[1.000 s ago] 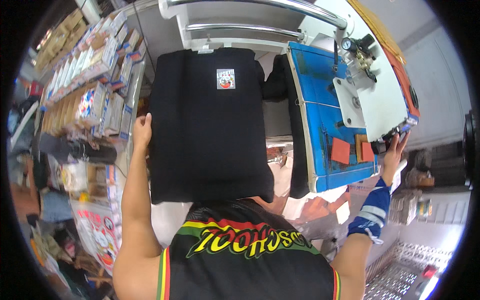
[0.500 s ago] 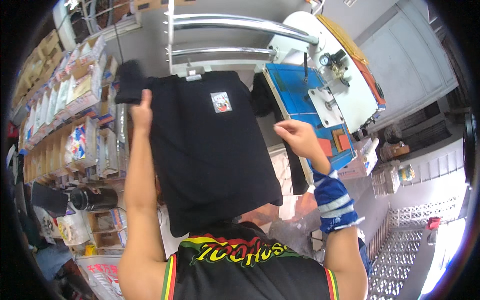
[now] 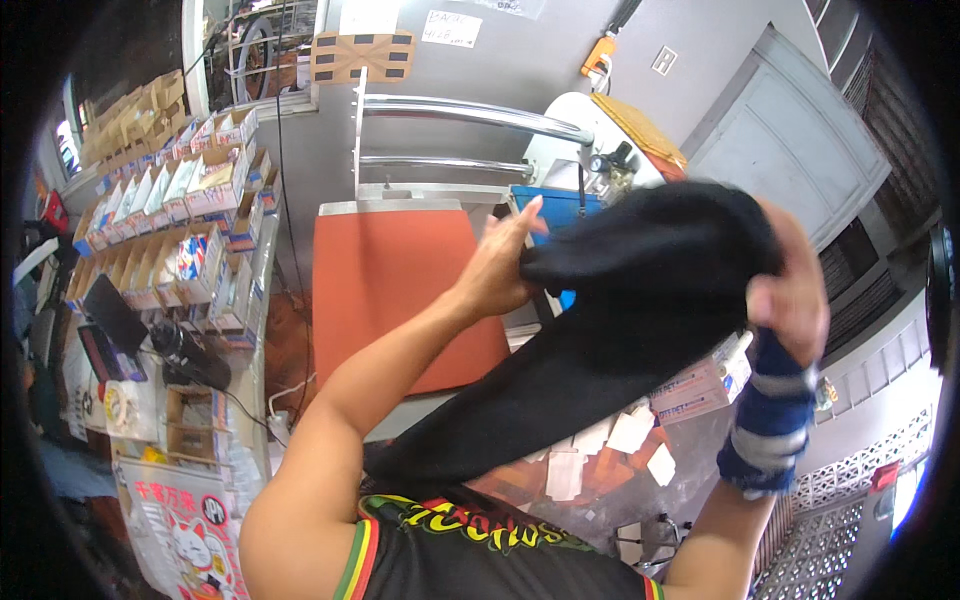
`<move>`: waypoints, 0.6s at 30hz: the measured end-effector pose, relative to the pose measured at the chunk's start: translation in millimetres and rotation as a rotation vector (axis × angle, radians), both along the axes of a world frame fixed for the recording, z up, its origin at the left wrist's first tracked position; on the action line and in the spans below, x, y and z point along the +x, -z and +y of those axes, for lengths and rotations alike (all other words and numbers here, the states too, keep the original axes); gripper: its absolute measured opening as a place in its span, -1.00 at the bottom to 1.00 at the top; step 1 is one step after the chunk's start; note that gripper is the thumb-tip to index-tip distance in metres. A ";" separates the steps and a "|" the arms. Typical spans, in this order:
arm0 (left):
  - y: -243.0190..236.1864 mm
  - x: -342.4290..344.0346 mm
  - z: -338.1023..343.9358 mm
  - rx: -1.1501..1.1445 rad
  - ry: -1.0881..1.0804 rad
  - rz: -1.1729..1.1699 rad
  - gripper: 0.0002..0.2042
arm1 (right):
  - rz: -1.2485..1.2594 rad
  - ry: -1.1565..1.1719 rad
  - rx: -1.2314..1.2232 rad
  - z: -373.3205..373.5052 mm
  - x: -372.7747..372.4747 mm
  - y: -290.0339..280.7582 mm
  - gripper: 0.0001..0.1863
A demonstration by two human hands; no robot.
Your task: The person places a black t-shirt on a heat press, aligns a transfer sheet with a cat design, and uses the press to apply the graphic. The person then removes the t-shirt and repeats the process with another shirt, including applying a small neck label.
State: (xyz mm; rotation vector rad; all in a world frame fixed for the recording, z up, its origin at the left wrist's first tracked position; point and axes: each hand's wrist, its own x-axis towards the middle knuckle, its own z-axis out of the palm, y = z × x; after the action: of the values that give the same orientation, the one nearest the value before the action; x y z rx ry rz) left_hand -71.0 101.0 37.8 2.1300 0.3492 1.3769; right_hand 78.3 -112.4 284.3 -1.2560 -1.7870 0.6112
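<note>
Both hands have the black garment (image 3: pixel 640 340) lifted off the press, bunched at its upper end, a long part hanging toward my body. My left hand (image 3: pixel 505 260) grips its left end, some fingers raised. My right hand (image 3: pixel 790 285), slightly blurred, holds the right end; a blue wrap (image 3: pixel 770 420) with pale stripes covers that forearm. The orange platen (image 3: pixel 405 290) of the white heat press (image 3: pixel 560 125) lies bare to the left of the garment. A blue padded platen (image 3: pixel 535 200) is partly hidden behind the garment. The patch seen on the garment earlier is out of sight.
Compartmented cardboard boxes (image 3: pixel 165 270) fill a bench on the left, with a black canister (image 3: pixel 195 355). Above are chrome rails (image 3: pixel 470 118) and a pressure gauge (image 3: pixel 610 165). Loose papers (image 3: pixel 565 470) lie on the floor below. A grey door (image 3: pixel 780 130) is at upper right.
The garment has been pulled off the left platen and swung right and up, exposing the orange surface. My left hand has moved right; my right hand left the press and took hold of the garment.
</note>
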 end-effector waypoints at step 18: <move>67.4 -207.6 -181.2 -0.104 -0.257 0.672 -0.82 | -0.365 0.595 -0.182 -186.0 135.6 337.8 -0.64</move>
State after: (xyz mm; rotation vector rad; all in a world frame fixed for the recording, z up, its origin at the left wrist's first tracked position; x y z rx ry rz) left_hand -278.6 -80.2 -29.7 2.4680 0.9575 0.6948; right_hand 213.9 -298.4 -53.5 -2.0188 -1.5321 0.2114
